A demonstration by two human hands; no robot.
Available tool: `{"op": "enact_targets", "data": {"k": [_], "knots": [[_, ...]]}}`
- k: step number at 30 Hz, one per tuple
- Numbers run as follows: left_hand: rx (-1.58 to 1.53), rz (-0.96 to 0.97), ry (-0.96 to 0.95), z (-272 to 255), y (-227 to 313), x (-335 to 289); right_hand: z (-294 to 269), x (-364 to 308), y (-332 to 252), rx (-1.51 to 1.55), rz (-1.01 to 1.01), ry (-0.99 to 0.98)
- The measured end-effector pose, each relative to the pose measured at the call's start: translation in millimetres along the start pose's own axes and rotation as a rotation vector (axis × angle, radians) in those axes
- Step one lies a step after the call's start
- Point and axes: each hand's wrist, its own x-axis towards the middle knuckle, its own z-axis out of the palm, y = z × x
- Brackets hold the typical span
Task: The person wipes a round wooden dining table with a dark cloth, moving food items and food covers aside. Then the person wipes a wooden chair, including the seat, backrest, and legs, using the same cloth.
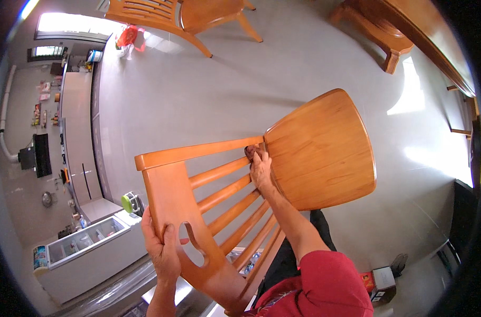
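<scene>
A wooden chair with a slatted backrest stands in front of me, its backrest toward me and its smooth seat farther off. My left hand grips the broad top rail beside the oval cut-out, thumb on the near face and fingers around the edge. Reaching across the backrest, my right hand is closed on a small dark brown wad. It presses this against the lower end of the slats, close to the seat. What the wad is made of is hard to make out.
Another wooden chair stands at the far left, near a red and white bag. A heavy wooden table is at the far right. On the left are a kitchen counter and a glass-topped chest freezer. A box sits lower right.
</scene>
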Motion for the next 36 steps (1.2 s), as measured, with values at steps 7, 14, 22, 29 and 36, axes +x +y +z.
{"op": "enact_targets", "data": {"k": [7,14,22,29,36], "knots": [[0.021,0.032,0.029,0,-3,3,-22,39,41,-0.293,-0.109,-0.518],[0.036,0.041,0.016,-1,-6,3,-25,-63,44,-0.123,0.131,-0.406],[0.013,0.032,0.044,2,-2,-3,-59,11,13,-0.425,-0.100,-0.827],[0.019,0.024,0.027,5,1,1,-42,-33,44,-0.320,0.017,-0.728],[0.081,0.033,0.038,-1,-6,0,-78,-127,60,-0.215,0.150,-0.657]]}}
